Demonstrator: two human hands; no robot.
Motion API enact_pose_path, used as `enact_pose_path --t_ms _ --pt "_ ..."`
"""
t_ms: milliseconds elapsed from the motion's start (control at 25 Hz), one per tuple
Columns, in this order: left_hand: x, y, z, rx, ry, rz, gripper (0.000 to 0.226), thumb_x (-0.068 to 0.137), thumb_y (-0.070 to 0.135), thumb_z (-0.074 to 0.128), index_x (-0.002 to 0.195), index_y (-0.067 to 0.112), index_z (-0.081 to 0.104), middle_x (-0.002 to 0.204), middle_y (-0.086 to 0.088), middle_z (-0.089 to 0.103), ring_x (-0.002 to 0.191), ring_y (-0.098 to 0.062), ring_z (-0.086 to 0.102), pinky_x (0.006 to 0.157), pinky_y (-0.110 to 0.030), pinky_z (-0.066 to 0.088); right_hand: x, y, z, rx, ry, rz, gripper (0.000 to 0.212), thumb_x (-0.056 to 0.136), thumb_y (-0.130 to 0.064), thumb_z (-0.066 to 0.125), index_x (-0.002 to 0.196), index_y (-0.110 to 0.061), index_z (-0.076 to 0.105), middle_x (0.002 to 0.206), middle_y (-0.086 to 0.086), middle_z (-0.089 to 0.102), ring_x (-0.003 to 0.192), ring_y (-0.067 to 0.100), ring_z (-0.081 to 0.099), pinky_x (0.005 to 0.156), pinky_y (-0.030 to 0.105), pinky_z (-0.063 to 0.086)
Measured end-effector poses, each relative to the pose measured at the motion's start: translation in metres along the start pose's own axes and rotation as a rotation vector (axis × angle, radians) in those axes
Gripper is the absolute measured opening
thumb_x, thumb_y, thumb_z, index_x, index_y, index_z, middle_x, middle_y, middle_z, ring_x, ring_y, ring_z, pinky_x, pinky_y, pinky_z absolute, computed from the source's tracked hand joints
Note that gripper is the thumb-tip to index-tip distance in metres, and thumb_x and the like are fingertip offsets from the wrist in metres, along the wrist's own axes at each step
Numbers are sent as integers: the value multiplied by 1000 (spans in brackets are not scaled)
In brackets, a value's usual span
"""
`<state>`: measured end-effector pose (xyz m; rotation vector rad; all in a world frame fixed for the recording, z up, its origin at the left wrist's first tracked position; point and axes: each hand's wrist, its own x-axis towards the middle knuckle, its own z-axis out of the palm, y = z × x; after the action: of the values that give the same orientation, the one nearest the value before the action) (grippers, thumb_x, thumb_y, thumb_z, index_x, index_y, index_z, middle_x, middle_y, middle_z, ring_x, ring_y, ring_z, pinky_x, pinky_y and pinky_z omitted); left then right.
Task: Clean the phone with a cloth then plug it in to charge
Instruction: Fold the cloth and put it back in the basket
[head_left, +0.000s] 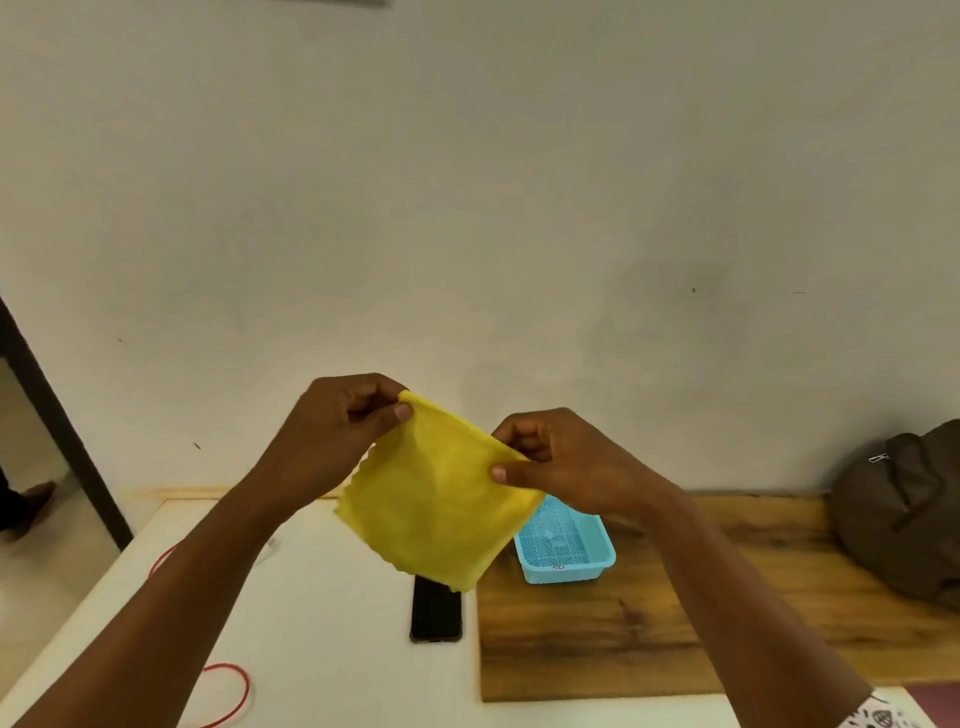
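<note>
A yellow cloth (439, 499) hangs spread out in the air above the table. My left hand (332, 426) pinches its upper left corner and my right hand (561, 457) pinches its upper right corner. Below the cloth a black phone (435, 610) lies flat, screen up, on the white table (322, 623); its far end is hidden behind the cloth. A red cable (228, 691) curls on the table at the lower left, partly under my left forearm.
A light blue perforated plastic tray (566, 545) stands on a wooden board (597, 639) to the right of the phone. A brown bag (904, 509) rests at the far right against the white wall. The table's left edge borders a dark post and open floor.
</note>
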<state>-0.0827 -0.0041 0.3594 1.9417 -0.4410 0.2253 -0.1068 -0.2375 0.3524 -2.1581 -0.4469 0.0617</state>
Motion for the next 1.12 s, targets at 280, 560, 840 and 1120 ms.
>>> enact_pose_path --t_ms 280,560,840,1120 --pt "-4 -2 -9 -93 11 30 25 84 6 62 75 27 71 73 9 73 68 -3 66 63 -13 54 -13 -32 -12 -123 -180 -216 50 90 -15 60 114 -58 51 116 -31 56 108 0 57 90 9 48" --pt "-10 -3 22 154 79 70 8 88 13 58 86 14 66 77 0 67 76 -18 63 74 -38 55 16 -16 -11 -363 -66 20 27 90 -12 59 115 -19 67 128 0 59 111 18 57 93 30 50" --pt "-17 10 67 343 166 268 19 90 26 56 101 16 68 92 -3 72 80 -12 63 71 -20 47 35 -26 3 64 203 349 36 93 -40 51 77 -11 65 66 3 70 52 12 71 45 12 52" --pt "-11 16 79 336 205 272 20 87 19 61 100 7 70 94 -12 72 76 -9 51 69 -4 29 42 -35 1 -9 256 332 23 86 -27 61 79 -6 67 68 9 70 55 16 71 52 17 57"
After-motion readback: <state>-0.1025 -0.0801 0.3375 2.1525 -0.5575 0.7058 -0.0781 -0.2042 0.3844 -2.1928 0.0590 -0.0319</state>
